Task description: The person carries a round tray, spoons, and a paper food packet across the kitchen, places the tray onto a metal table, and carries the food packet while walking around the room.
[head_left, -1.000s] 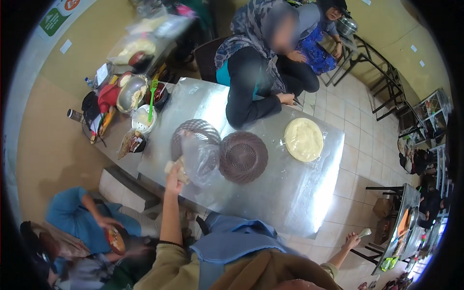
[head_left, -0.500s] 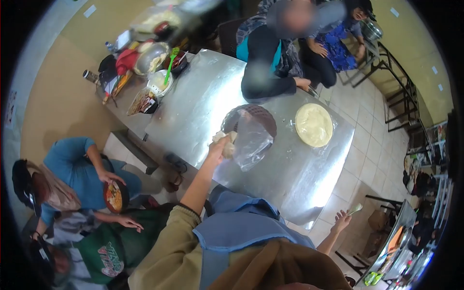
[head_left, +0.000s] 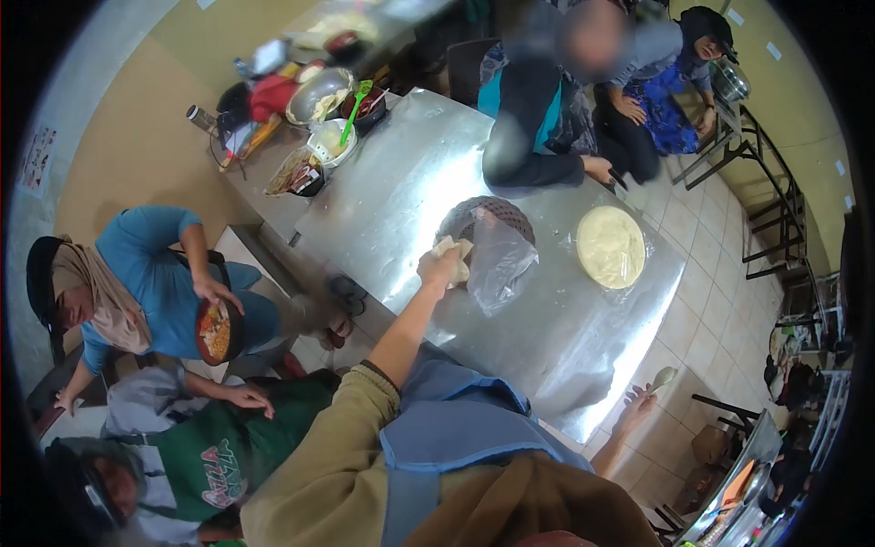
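Observation:
My left hand reaches out over the metal table with its fingers closed on a crumpled beige cloth. The cloth is right beside a dark woven basket, over which a clear plastic bag drapes towards me. Off the table's near right corner, my right hand grips what looks like a spoon with a pale bowl. To the right of the basket lies a round, pale yellow dough-like disc with clear film around its edge.
A co-worker in blue at left holds a bowl of food; another in a green apron is below. Two people sit beyond the metal table. Bowls and a green spatula crowd the far left; a shelf with utensils stands lower right.
The view has shifted, so the table appears further right. My left hand still holds the cloth beside the basket. The person in blue now has their head raised more.

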Available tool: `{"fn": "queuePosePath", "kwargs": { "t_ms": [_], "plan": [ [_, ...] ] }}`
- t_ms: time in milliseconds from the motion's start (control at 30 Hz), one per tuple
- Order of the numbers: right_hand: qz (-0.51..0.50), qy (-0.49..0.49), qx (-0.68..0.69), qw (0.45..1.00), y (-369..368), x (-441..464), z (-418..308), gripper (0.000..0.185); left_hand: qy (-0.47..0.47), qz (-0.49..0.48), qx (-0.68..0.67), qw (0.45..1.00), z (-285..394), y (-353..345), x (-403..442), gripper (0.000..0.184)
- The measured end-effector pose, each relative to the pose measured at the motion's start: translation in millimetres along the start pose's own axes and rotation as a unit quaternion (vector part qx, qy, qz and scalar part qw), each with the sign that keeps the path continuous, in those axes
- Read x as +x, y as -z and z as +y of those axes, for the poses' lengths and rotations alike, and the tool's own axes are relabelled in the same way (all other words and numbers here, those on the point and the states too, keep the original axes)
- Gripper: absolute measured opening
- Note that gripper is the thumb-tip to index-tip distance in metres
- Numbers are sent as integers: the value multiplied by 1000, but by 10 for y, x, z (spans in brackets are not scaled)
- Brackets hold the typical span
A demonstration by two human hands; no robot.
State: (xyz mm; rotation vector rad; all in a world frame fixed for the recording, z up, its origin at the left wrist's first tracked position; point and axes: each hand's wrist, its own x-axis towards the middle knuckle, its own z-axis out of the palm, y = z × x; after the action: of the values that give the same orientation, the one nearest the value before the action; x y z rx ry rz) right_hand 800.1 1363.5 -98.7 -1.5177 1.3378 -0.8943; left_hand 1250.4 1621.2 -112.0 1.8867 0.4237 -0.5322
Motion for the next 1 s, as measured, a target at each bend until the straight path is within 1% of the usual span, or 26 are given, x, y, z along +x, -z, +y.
{"fn": "queuePosePath", "kwargs": {
  "t_ms": [100, 200, 300, 367, 433, 500, 567, 633, 733, 767, 833, 867, 900, 933, 967, 1000],
  "plan": [
    [-15, 0, 13, 1000, -121, -88, -32, 28, 59, -69, -97, 991, 104, 91, -54, 42],
    [-29, 1, 3, 1000, -248, -207, -64, 28, 101, -129, -82, 983, 180, 122, -68, 49],
    [-60, 15, 0, 998, -459, -350, -185, 27, 134, -158, -161, 965, 36, 57, 102, 51],
    [-87, 26, -13, 996, -625, -455, -300, 25, 140, -146, -143, 969, 23, 57, 183, 49],
    [-106, 28, -25, 994, -818, -606, -514, 24, 139, -138, -141, 970, 39, 118, 267, 47],
    [-112, 27, -64, 991, -992, -722, -528, 22, 128, -137, -156, 970, 50, 240, 399, 45],
    [-109, 48, -104, 987, -1173, -872, -563, 20, 118, -134, -150, 972, -59, 409, 681, 39],
    [-90, 45, -90, 991, -1369, -1047, -624, 20, 126, -135, -128, 974, 9, 646, 920, 40],
    [-75, 9, -130, 989, -1577, -1309, -609, 21, 114, -149, -183, 965, 13, 1055, 1332, 39],
    [-78, 15, -163, 983, -1635, -1395, -589, 22, 107, -150, -194, 964, 92, 1197, 1375, 38],
    [-82, 10, -173, 981, -1755, -1557, -565, 20, 95, -162, -205, 961, 168, 1406, 1585, 38],
    [-81, -7, -174, 981, -1809, -1624, -518, 20, 90, -169, -208, 959, 194, 1518, 1678, 37],
    [-91, -19, -183, 979, -1857, -1673, -564, 20, 92, -203, -220, 950, 218, 1635, 1747, 35],
    [-90, -31, -173, 980, -1917, -1732, -456, 25, 97, -247, -223, 938, 233, 1732, 1842, 33],
    [-39, -46, -209, 976, -2043, -1790, -622, 20, 86, -317, -218, 919, 216, 1820, 1997, 32],
    [-30, 6, -248, 968, -2088, -1844, -507, 22, 80, -276, -203, 936, 227, 1904, 1989, 33]
  ]
}}
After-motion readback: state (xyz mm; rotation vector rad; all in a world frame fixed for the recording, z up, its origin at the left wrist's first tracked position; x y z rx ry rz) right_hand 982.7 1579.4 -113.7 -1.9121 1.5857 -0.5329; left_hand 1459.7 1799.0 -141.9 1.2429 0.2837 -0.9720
